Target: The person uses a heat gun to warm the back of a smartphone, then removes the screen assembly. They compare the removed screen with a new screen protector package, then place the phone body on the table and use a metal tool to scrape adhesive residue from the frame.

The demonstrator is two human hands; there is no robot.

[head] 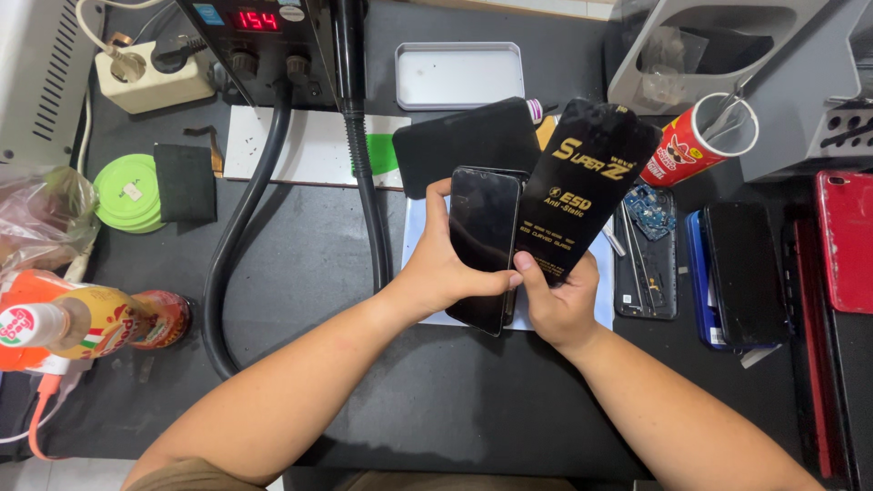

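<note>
Right now the left hand (446, 268) is wrapped around a dark phone (482, 245), thumb pressed on its glass, above the black mat (364, 364). Just beside it, the right hand (559, 305) pinches the lower end of a black flat packet (582, 186) with gold lettering, tilted upward.

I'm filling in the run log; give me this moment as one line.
left hand: holds black phone | right hand: holds black screen-protector sheet beside it | both above white mat
</note>
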